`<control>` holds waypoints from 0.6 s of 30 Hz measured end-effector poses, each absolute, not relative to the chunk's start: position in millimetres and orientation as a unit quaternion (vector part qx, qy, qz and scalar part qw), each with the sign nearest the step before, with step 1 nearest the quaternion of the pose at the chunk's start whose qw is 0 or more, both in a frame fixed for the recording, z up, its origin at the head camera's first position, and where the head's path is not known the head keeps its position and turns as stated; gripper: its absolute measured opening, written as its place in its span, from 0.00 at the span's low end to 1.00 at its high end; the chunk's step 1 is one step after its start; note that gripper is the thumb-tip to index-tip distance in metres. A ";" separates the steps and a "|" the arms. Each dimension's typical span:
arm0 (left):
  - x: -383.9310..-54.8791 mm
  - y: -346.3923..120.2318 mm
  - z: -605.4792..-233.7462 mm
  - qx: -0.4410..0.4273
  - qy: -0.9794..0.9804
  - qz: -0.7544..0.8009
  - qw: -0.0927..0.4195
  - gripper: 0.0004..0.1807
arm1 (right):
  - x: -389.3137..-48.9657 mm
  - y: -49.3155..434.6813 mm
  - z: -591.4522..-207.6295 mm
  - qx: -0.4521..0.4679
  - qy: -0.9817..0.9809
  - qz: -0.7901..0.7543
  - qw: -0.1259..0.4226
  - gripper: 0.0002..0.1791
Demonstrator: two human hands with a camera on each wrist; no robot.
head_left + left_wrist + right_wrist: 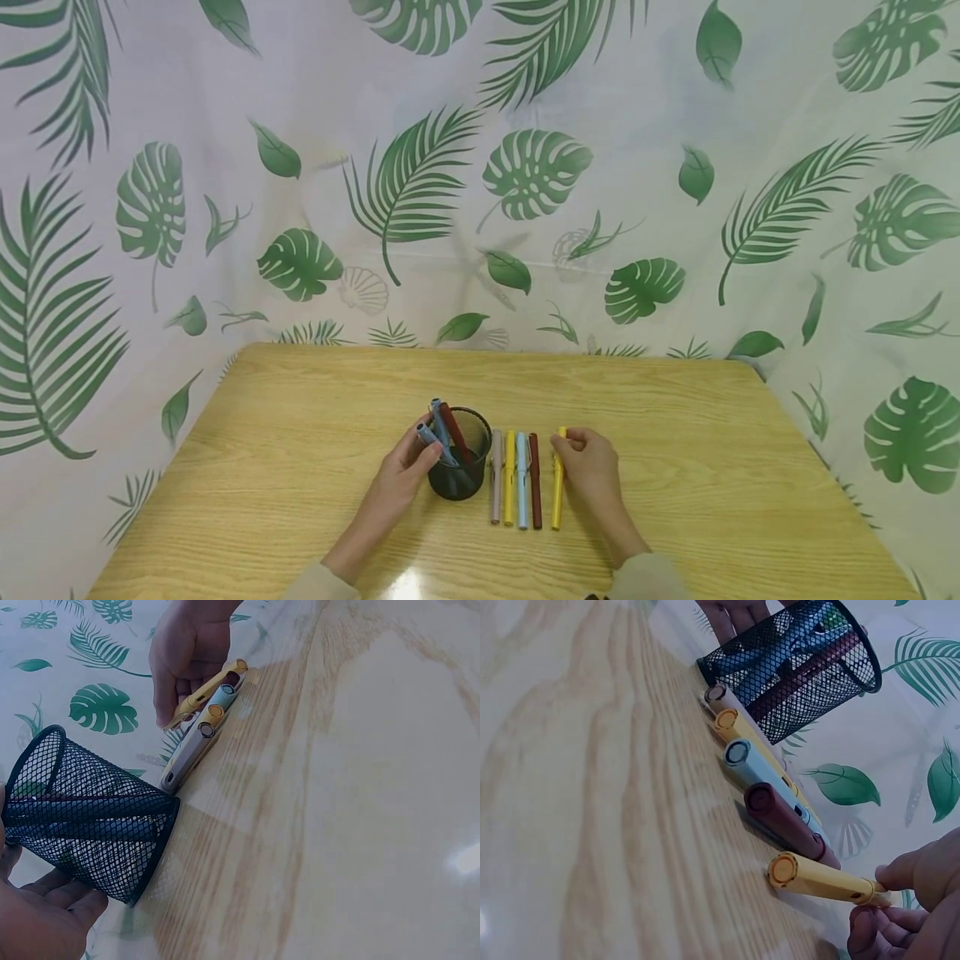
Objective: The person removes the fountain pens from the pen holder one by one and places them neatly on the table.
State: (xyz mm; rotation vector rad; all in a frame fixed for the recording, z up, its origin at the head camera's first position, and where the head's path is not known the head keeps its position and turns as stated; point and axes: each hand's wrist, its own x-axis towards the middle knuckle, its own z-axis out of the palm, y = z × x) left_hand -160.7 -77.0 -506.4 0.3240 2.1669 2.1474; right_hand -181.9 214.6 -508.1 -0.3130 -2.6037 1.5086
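Note:
My left hand (399, 475) grips the black mesh pen cup (459, 485) from its left side, fingers against the mesh in the left wrist view and thumb at the rim. Inside the upright cup lean two blue pens (428, 434) and a dark red pen (454, 429). To the right, my right hand (594, 468) pinches a yellow pen (557, 497) near its far end, between thumb and fingers. Between cup and hand lie a taupe pen (496, 492), another yellow pen (509, 492), a light blue pen (522, 496) and a second dark red pen (536, 496), side by side.
The wooden table (712, 467) extends to both sides and behind the cup. A white cloth (645, 217) printed with green leaves hangs beyond its back edge and along its sides. A bright reflection lies on the tabletop near the front.

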 end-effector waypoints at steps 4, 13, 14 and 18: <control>-160.5 -76.9 -506.9 0.106 0.703 0.702 0.036 0.31 | -182.4 211.0 -506.7 -0.111 -0.868 0.480 0.057 0.20; -159.9 -76.8 -507.2 0.106 0.706 0.700 0.029 0.31 | -182.5 206.6 -506.1 -0.108 -0.886 0.447 0.060 0.21; -160.1 -76.7 -507.1 0.106 0.705 0.701 0.030 0.31 | -182.2 206.2 -506.3 -0.108 -0.887 0.446 0.060 0.21; -160.5 -76.5 -506.8 0.107 0.703 0.702 0.029 0.30 | -181.3 204.5 -506.1 -0.105 -0.885 0.449 0.061 0.22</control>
